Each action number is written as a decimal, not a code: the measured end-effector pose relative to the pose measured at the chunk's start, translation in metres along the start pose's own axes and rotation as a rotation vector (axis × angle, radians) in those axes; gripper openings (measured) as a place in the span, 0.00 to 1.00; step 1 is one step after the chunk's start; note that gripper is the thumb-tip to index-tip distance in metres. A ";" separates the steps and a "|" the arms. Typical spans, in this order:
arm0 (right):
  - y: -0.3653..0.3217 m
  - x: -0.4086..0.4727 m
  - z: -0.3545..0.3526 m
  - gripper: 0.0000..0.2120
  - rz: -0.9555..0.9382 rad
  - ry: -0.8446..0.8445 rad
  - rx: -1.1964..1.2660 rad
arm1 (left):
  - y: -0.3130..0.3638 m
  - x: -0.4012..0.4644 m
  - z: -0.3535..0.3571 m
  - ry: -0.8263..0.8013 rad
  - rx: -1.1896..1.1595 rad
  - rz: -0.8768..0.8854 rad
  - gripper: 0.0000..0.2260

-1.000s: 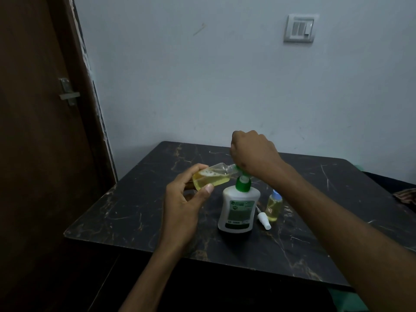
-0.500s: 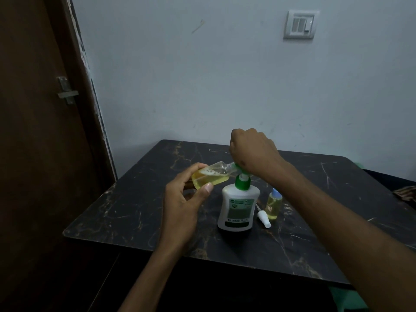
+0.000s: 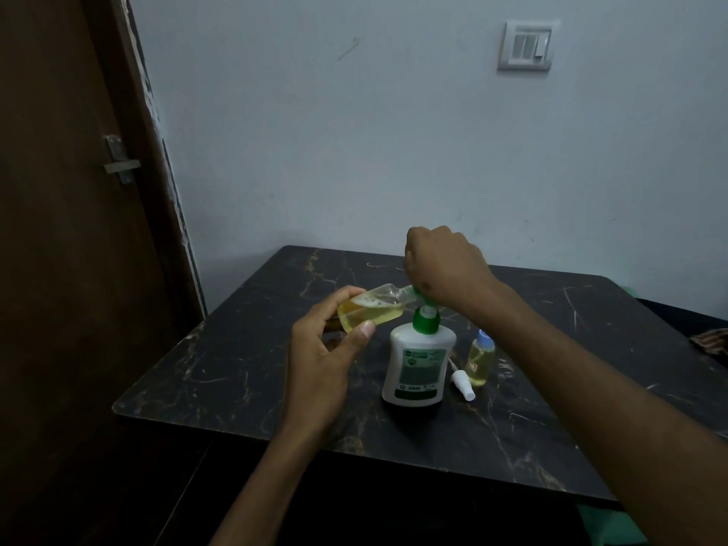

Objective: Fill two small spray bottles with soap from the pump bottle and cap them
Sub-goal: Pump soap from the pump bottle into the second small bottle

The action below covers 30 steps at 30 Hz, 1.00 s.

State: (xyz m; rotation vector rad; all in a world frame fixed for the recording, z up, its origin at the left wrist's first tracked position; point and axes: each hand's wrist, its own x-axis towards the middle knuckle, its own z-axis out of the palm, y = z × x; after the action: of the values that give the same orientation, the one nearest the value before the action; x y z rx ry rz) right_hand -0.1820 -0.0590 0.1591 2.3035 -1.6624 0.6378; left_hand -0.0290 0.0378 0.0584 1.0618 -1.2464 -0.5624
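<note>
Left hand (image 3: 323, 348) gripped the tilted bottle (image 3: 370, 309) at the spout while right hand (image 3: 445, 266) clamped the pump (image 3: 423, 305), catching soap.

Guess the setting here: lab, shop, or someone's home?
Most likely a room in a home. A small dark marble-pattern table is pushed against a plain painted wall with a household light switch plate, next to a brown wooden door with a latch. No lab or shop fittings show.

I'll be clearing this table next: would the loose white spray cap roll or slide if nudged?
The spray cap lies on its side, so it would probably roll. It looks small and likely light, so the smooth table may let it skid.
</note>
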 end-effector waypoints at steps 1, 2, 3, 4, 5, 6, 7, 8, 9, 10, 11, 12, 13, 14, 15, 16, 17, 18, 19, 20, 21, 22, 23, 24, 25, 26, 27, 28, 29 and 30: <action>-0.001 -0.001 0.000 0.03 -0.005 -0.011 0.004 | 0.000 0.000 0.000 0.000 0.004 0.002 0.17; -0.001 -0.002 0.002 0.03 -0.009 -0.026 0.015 | -0.001 0.001 0.000 0.003 0.006 -0.002 0.17; -0.001 -0.003 0.004 0.03 -0.014 -0.035 0.026 | -0.002 0.000 0.000 0.006 0.006 -0.008 0.17; -0.001 -0.003 0.006 0.04 -0.016 -0.042 0.032 | -0.004 0.000 0.001 0.009 0.009 -0.014 0.17; 0.000 -0.004 0.008 0.04 -0.011 -0.046 0.040 | -0.005 -0.001 0.001 0.007 0.011 -0.014 0.16; 0.001 -0.004 0.010 0.04 -0.002 -0.046 0.049 | -0.005 -0.003 0.001 0.005 0.012 -0.012 0.16; 0.001 -0.005 0.011 0.04 0.005 -0.042 0.056 | -0.006 -0.004 0.002 0.006 0.009 -0.013 0.16; 0.001 -0.004 0.011 0.04 0.008 -0.036 0.055 | -0.006 -0.004 0.002 0.010 0.005 -0.018 0.16; 0.000 -0.004 0.010 0.03 0.008 -0.031 0.051 | -0.005 -0.005 0.002 0.013 0.001 -0.024 0.17; 0.000 -0.004 0.009 0.03 0.008 -0.029 0.045 | -0.005 -0.005 0.002 0.012 -0.004 -0.027 0.17; -0.001 -0.003 0.007 0.03 0.006 -0.022 0.038 | -0.004 -0.004 0.001 0.007 -0.006 -0.025 0.17; -0.001 -0.002 0.005 0.03 0.005 -0.013 0.029 | -0.003 -0.004 0.000 0.001 -0.008 -0.020 0.17; -0.001 -0.001 0.003 0.03 0.001 -0.001 0.017 | -0.002 -0.003 0.000 -0.007 -0.008 -0.011 0.16; -0.001 -0.001 0.002 0.03 -0.002 0.004 0.006 | -0.002 -0.002 -0.001 -0.013 -0.007 -0.003 0.16; -0.001 -0.001 0.001 0.03 -0.005 0.001 0.005 | -0.001 -0.001 -0.001 -0.015 -0.007 0.003 0.16; -0.001 -0.002 0.001 0.03 -0.007 -0.013 0.011 | -0.001 -0.001 -0.001 -0.012 -0.004 0.005 0.16; -0.001 -0.003 0.002 0.03 -0.005 -0.029 0.022 | -0.001 -0.001 -0.001 -0.008 0.001 0.006 0.16; 0.000 -0.004 0.003 0.04 -0.001 -0.045 0.029 | -0.002 -0.001 0.000 -0.005 0.005 0.005 0.17; -0.001 -0.004 0.003 0.05 0.003 -0.056 0.035 | -0.003 -0.002 0.001 -0.002 0.006 -0.001 0.17; 0.000 -0.005 0.005 0.05 0.005 -0.061 0.040 | -0.003 -0.002 0.002 0.001 0.004 -0.009 0.17; 0.000 -0.006 0.006 0.06 0.008 -0.063 0.047 | -0.004 -0.003 0.002 0.004 0.002 -0.016 0.17; 0.000 -0.006 0.007 0.06 0.011 -0.060 0.054 | -0.004 -0.004 0.003 0.006 -0.002 -0.019 0.17; 0.000 -0.006 0.007 0.06 0.013 -0.054 0.055 | -0.004 -0.004 0.003 0.007 -0.006 -0.022 0.17; 0.000 -0.006 0.007 0.06 0.015 -0.046 0.050 | -0.004 -0.005 0.003 0.007 -0.007 -0.024 0.17; 0.000 -0.006 0.005 0.05 0.018 -0.036 0.044 | -0.004 -0.004 0.002 0.006 -0.007 -0.023 0.17; 0.000 -0.006 0.003 0.04 0.021 -0.022 0.037 | -0.003 -0.004 0.001 0.000 -0.008 -0.018 0.17; 0.000 -0.005 0.001 0.04 0.021 -0.002 0.028 | -0.002 -0.004 0.000 -0.006 -0.008 -0.012 0.17; 0.000 -0.004 -0.001 0.03 0.018 0.016 0.017 | -0.002 -0.004 0.000 -0.008 -0.006 -0.006 0.17; -0.001 -0.003 -0.002 0.03 0.012 0.023 0.004 | -0.001 -0.003 -0.001 -0.007 -0.002 0.000 0.17; -0.002 -0.003 -0.003 0.03 0.004 0.017 -0.006 | -0.001 -0.002 -0.001 -0.003 0.000 0.004 0.17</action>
State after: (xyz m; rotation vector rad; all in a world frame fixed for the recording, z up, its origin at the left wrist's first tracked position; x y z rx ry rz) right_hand -0.1820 -0.0549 0.1600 2.2846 -1.6598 0.6507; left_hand -0.0286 0.0394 0.0561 1.0586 -1.2509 -0.5604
